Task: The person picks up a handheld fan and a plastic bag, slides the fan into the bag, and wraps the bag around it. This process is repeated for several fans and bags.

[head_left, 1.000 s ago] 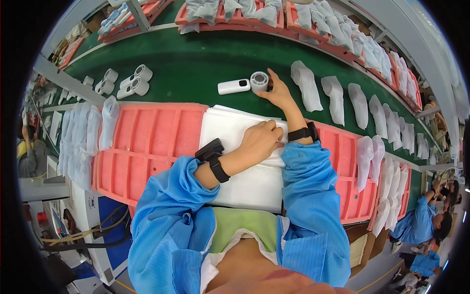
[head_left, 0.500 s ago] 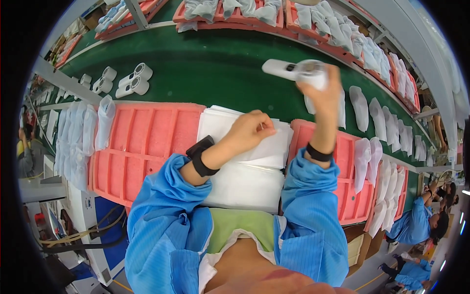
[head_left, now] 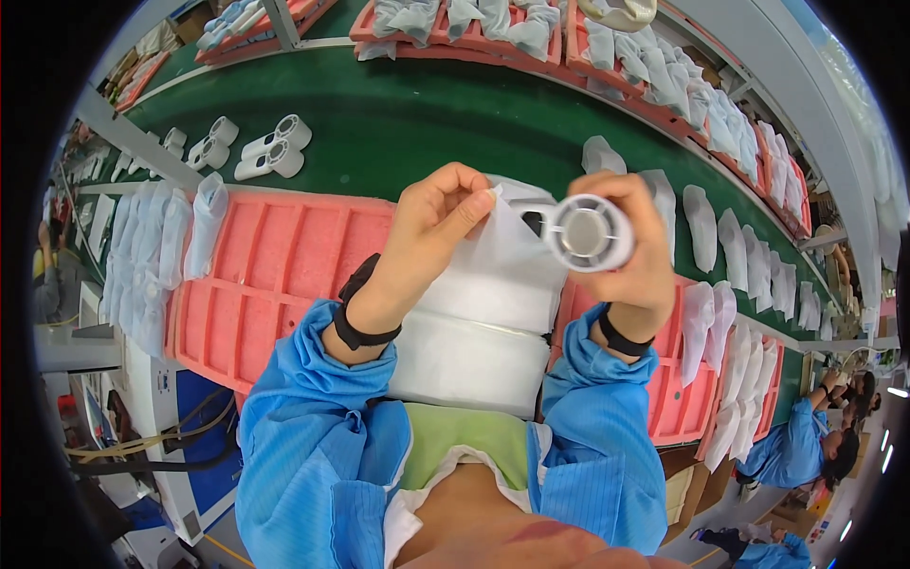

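Device [head_left: 580, 230], held in the right hand [head_left: 646, 242], lies long axis leftward, overlapping the bag [head_left: 507, 237] pinched by the left hand [head_left: 429, 220].

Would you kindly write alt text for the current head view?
A person's right hand holds a round-headed white plastic device, partly covered by a thin, translucent white wrapper pinched in the left hand. Below lie stacked white wrappers between pink ribbed trays.
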A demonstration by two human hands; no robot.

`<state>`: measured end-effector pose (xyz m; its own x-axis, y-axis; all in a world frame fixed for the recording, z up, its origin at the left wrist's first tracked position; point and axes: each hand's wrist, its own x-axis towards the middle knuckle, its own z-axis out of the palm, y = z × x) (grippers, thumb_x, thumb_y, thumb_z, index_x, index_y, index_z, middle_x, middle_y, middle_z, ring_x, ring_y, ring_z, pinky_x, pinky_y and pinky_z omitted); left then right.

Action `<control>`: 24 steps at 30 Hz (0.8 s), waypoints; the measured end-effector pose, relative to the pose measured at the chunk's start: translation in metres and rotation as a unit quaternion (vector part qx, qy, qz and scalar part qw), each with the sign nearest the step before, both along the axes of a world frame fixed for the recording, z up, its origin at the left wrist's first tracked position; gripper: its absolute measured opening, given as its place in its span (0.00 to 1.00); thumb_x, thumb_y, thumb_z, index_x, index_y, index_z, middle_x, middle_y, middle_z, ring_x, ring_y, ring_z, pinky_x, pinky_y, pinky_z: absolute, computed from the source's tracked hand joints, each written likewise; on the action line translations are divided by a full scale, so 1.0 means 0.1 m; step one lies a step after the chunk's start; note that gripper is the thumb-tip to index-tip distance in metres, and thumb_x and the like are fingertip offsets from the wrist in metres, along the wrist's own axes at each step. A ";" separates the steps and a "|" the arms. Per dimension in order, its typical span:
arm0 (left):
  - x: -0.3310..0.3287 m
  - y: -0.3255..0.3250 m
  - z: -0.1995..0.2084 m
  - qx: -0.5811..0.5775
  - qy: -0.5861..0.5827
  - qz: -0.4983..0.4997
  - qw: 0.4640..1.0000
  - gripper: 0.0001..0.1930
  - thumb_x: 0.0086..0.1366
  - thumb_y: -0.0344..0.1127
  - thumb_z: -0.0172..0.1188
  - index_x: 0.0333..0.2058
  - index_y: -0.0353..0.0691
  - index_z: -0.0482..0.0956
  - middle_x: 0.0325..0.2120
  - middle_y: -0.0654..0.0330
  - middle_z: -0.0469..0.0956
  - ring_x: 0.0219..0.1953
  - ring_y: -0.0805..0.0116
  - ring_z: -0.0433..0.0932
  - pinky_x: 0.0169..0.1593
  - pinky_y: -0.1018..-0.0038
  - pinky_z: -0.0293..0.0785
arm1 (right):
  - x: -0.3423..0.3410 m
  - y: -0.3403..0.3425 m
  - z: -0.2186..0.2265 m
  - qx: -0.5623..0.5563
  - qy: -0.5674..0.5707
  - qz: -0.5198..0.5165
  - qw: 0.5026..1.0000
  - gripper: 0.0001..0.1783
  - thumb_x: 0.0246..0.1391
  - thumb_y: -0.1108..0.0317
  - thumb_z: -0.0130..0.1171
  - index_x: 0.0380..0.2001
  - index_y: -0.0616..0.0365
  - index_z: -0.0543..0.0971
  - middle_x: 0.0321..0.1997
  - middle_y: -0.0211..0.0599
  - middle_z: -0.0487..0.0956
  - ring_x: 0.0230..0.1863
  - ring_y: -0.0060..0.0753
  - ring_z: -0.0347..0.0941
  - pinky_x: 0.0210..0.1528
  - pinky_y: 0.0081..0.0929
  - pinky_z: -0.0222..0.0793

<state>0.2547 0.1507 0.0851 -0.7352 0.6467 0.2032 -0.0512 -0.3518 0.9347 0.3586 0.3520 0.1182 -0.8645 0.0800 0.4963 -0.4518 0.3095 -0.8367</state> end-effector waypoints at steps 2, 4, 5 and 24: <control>0.03 0.00 0.01 0.024 -0.006 0.034 0.999 0.05 0.68 0.32 0.56 0.35 0.36 0.74 0.29 0.70 0.72 0.31 0.82 0.69 0.37 0.84 0.66 | -0.11 -0.13 -0.03 0.041 0.007 0.026 0.999 0.35 0.26 0.77 0.67 0.46 0.62 0.71 0.43 0.40 0.73 0.42 0.32 0.72 0.45 0.23 0.68; 0.04 -0.01 0.01 0.069 -0.017 0.101 0.992 0.05 0.69 0.32 0.55 0.35 0.37 0.73 0.31 0.69 0.72 0.33 0.81 0.69 0.37 0.83 0.66 | -0.19 -0.27 -0.02 0.164 0.027 -0.012 0.986 0.42 0.27 0.79 0.68 0.54 0.61 0.69 0.46 0.41 0.71 0.44 0.36 0.72 0.46 0.25 0.68; 0.02 -0.03 0.01 0.069 -0.017 0.103 0.992 0.05 0.69 0.32 0.55 0.35 0.37 0.73 0.31 0.69 0.72 0.33 0.81 0.69 0.37 0.83 0.66 | -0.23 -0.33 -0.02 0.225 0.036 -0.032 0.973 0.46 0.27 0.80 0.69 0.58 0.60 0.68 0.48 0.42 0.70 0.45 0.38 0.72 0.46 0.26 0.68; 0.32 0.07 0.08 -0.031 0.523 0.238 0.818 0.20 0.47 0.16 0.61 0.41 0.35 0.80 0.37 0.53 0.75 0.31 0.60 0.77 0.32 0.70 0.75 | -0.39 -0.53 -0.22 0.252 0.095 -0.266 0.925 0.48 0.36 0.74 0.72 0.63 0.62 0.62 0.49 0.47 0.67 0.44 0.49 0.73 0.38 0.36 0.74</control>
